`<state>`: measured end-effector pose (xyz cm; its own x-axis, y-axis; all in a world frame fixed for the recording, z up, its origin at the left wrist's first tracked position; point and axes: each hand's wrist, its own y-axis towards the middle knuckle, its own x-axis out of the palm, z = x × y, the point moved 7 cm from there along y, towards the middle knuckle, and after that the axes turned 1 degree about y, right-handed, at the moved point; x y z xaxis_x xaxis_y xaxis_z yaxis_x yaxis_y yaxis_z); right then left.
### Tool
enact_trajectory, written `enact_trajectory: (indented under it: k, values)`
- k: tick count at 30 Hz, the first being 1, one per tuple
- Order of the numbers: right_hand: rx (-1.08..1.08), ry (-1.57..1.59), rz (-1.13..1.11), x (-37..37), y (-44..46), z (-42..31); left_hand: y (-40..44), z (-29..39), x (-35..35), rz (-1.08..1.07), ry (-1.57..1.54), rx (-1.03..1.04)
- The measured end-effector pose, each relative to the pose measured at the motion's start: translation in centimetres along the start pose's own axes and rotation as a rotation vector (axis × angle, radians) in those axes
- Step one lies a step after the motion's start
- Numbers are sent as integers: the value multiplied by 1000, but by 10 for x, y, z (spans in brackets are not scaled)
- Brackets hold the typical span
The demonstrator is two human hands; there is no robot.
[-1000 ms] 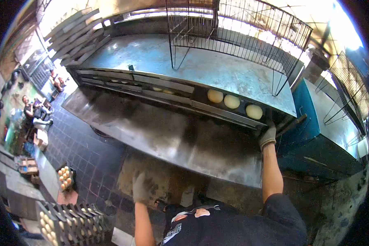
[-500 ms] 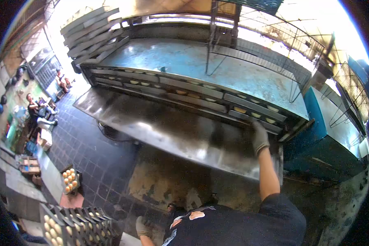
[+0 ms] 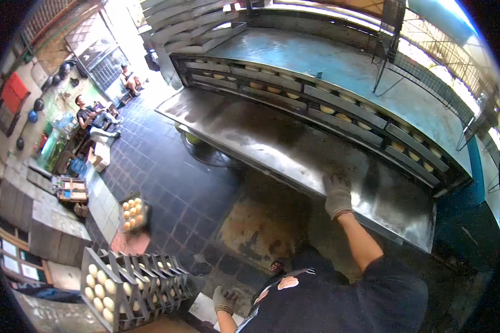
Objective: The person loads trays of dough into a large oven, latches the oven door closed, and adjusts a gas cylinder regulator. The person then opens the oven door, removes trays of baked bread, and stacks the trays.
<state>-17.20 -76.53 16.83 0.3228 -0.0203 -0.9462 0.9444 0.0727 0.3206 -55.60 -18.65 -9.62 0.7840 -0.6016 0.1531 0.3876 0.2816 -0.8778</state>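
Note:
My right hand (image 3: 338, 195), in a grey work glove, is over the front part of the long steel counter (image 3: 250, 147). It holds nothing that I can see, and its fingers look spread; whether they touch the metal I cannot tell. Behind the counter, metal trays (image 3: 347, 125) with pale dough rounds sit in rows under a blue top (image 3: 316, 69). Low down, my gloved left hand (image 3: 224, 299) hangs open beside my body, near a white flat surface (image 3: 204, 307). To its left stands a stack of dark trays (image 3: 144, 288) filled with pale dough rounds.
A tray of browner rounds (image 3: 133, 213) sits on the left near the tiled floor (image 3: 166, 166). Empty-looking trays (image 3: 191, 25) are stacked at the back. Two people (image 3: 94, 116) sit along the far left wall. A wire rack (image 3: 428, 75) stands on the blue top.
My view has swung to the right. My right hand has drawn back from the tray rows to the counter's front part. The left hand stays low by my body.

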Motion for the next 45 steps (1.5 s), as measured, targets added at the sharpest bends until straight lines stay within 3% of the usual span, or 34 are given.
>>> enact_trajectory:
  k: [1, 4, 6, 10, 12, 14, 15, 16, 18, 20, 22, 24, 25, 26, 29, 32, 35, 37, 38, 42, 45]
  values:
    - [49, -35, -161, -1, 3, 1, 3, 9, 3, 46, -13, 6]
    - [-34, -92, -12, -10, 17, 7, 19, 38, 16, 37, 13, 7]
    - [72, 7, -336, -38, 46, 27, 40, 58, 34, -19, 51, 4]
    - [281, 300, -238, -152, 110, 55, 96, 102, 74, -69, 42, -11]
    - [421, 240, -227, -167, 136, 85, 111, 127, 104, -65, 54, -6]
    - [279, 145, 109, -179, 166, 96, 115, 159, 137, 30, 154, 39]
    - [326, 58, 141, -186, 177, 97, 120, 175, 155, 27, 163, 41]
    - [336, 54, 145, -180, 191, 101, 128, 188, 175, 14, 163, 30]
    - [279, -186, 365, -176, 211, 105, 147, 214, 215, -9, 182, 14]
    - [388, -239, 304, -161, 238, 113, 172, 241, 257, -82, 197, -38]
    - [387, -218, 358, -160, 267, 94, 206, 267, 296, -134, 247, -81]
    - [375, -68, 441, -147, 302, 91, 237, 295, 345, -327, 153, -33]
    - [390, 2, 443, -148, 324, 84, 185, 322, 387, -171, 299, 107]
    - [404, 75, 444, -149, 347, 75, 196, 329, 399, -172, 327, 93]
    - [463, 146, 397, -152, 411, 54, 245, 364, 466, -325, 411, 107]
    - [516, 218, 203, -148, 453, 46, 283, 382, 541, -489, 584, 88]
    - [576, 261, 153, -126, 464, 45, 311, 390, 613, -578, 471, -30]
    - [421, 159, 463, -107, 461, 35, 314, 404, 657, -579, 460, -92]
    - [425, 178, 441, -95, 464, 29, 325, 406, 678, -563, 446, -127]
    - [517, 80, 725, -72, 481, -1, 371, 412, 748, -457, 383, -270]
    - [547, -37, 912, -52, 494, -11, 384, 421, 800, -611, 421, -410]
